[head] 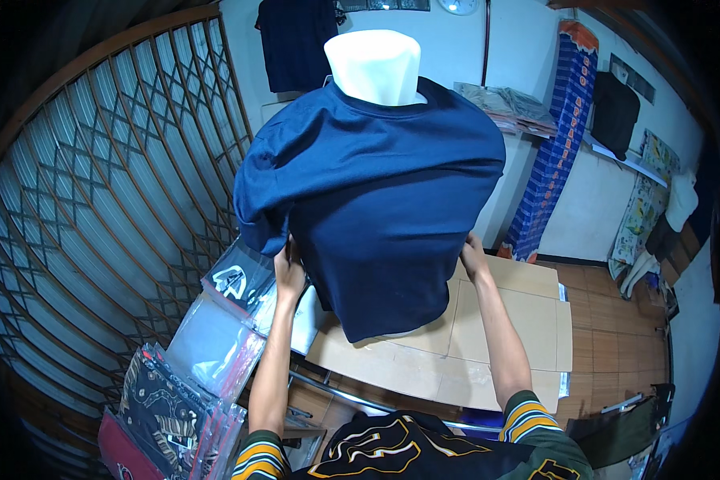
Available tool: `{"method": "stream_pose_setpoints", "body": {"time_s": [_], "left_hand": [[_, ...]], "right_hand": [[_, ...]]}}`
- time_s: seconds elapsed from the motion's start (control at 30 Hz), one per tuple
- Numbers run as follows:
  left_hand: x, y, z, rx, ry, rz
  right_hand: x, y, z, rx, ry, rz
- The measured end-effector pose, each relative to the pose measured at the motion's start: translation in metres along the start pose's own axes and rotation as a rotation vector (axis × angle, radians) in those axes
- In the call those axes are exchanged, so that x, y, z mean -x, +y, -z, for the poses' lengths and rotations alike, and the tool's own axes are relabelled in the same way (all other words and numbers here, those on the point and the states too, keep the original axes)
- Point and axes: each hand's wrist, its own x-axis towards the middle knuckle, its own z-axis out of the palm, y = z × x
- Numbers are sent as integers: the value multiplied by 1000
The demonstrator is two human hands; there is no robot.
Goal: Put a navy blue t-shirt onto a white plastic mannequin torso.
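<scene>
A navy-blue T-shirt [384, 198] covers a white mannequin torso, whose neck [373, 66] rises out of the collar. The cloth is creased across the chest and bunched at the sleeve on the left. My left hand [289, 273] grips the shirt's left side below that sleeve, its fingertips partly hidden by fabric. On the opposite side, my right hand [473, 257] holds the shirt's edge at about the same height, its fingers partly behind the cloth. The hem hangs over a flattened cardboard sheet [504, 330] on the table.
Plastic-bagged garments [168, 414] are stacked at lower left, near clear plastic bags [216, 342]. A folding metal gate [120, 156] curves along the left. Behind stand a tall blue wrapped column [552, 150] and a shelf of folded packed clothes [504, 105]. Tiled floor [612, 336] lies at right.
</scene>
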Motion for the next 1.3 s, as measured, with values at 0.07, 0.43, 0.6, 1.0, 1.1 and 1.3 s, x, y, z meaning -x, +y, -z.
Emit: {"method": "stream_pose_setpoints", "body": {"time_s": [0.07, 0.43, 0.6, 1.0, 1.1, 1.3], "left_hand": [[-7, 5, -10, 239, -38, 139], [40, -100, -20, -423, 28, -157], [73, -94, -24, -438, -50, 223], [-37, 88, 45, -67, 412, -29], [-59, 121, 45, -354, 23, -56], [-96, 121, 50, -517, 63, -251]], "right_hand": [[-1, -29, -1, 86, -47, 4], [0, -28, -18, 80, -67, 38], [12, -11, -11, -301, 97, -40], [-47, -135, 58, 28, 340, 44], [-53, -182, 41, 216, 50, 73], [-71, -184, 50, 321, -138, 202]]}}
